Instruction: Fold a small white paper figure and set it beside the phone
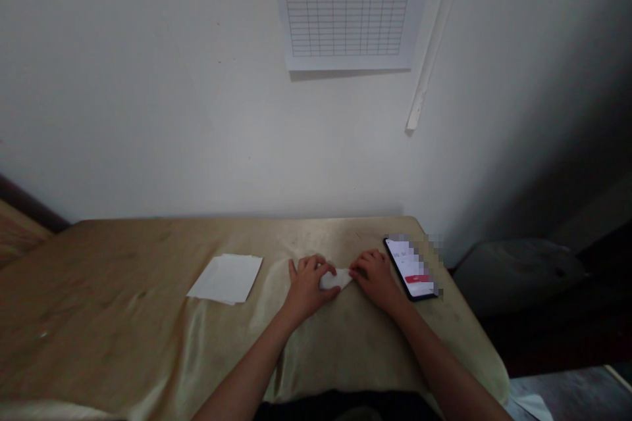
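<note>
A small folded piece of white paper (pixel 332 280) lies on the cloth-covered table between my two hands. My left hand (pixel 309 284) rests over the left part of it, thumb and index finger curved on the paper and the other fingers spread towards the wall. At the paper's pointed right end, my right hand (pixel 376 276) pinches the tip with bent fingers. Part of the paper is hidden under my left hand. To the left, a short stack of white paper sheets (pixel 226 279) lies flat, apart from both hands.
A phone (pixel 409 270) with a lit screen lies just right of my right hand. Gold cloth (pixel 123 316) with wrinkles covers the table. Behind it rises a white wall (pixel 197 112) with a printed table sheet (pixel 348 6). A dark grey object (pixel 518 276) stands beyond the right edge.
</note>
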`<state>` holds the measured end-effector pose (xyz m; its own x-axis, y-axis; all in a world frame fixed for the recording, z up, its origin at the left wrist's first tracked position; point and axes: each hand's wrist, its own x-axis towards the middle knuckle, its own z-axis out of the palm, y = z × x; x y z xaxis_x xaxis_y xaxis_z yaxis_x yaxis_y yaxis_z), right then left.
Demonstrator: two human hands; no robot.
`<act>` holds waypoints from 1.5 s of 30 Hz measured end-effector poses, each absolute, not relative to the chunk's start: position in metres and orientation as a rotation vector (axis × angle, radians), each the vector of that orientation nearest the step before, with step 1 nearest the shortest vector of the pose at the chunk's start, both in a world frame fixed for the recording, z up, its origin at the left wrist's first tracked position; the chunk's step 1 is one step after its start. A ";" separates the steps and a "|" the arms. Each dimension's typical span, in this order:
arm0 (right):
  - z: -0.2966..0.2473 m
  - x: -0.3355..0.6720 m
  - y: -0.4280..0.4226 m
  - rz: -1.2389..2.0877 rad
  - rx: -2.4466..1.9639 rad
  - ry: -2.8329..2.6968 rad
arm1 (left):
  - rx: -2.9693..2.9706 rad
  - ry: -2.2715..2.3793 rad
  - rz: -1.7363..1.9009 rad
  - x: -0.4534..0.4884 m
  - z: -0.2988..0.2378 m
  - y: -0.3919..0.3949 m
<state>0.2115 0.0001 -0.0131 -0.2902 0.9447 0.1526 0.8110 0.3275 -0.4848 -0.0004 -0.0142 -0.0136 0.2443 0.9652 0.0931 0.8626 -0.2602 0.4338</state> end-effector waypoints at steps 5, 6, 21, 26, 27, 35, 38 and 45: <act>-0.018 0.207 0.001 0.419 -1.591 -2.158 | 2.217 1.697 0.500 0.000 -0.015 -0.014; -0.019 0.206 0.001 0.421 -1.598 -2.150 | 2.216 1.699 0.497 0.000 -0.015 -0.014; -0.025 0.202 -0.002 0.407 -1.670 -1.991 | 2.183 1.743 0.546 0.005 -0.018 -0.013; -0.026 0.200 -0.002 0.378 -1.706 -1.992 | 2.186 1.752 0.541 0.005 -0.019 -0.012; -0.027 0.200 -0.002 0.369 -1.714 -1.992 | 2.186 1.751 0.541 0.005 -0.019 -0.012; -0.026 0.196 -0.003 0.348 -1.736 -1.991 | 2.179 1.772 0.503 0.006 -0.017 -0.013; -0.025 0.195 -0.003 0.327 -1.749 -1.986 | 2.189 1.769 0.503 0.006 -0.017 -0.013; -0.028 0.193 -0.003 0.270 -1.767 -1.999 | 2.213 1.764 0.509 0.006 -0.017 -0.014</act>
<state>0.1928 -0.0031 -0.0284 -0.0726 0.9760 0.2051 0.8867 0.1573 -0.4348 0.0062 -0.0137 -0.0175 0.1991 0.9742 0.1063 0.8810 -0.2255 0.4160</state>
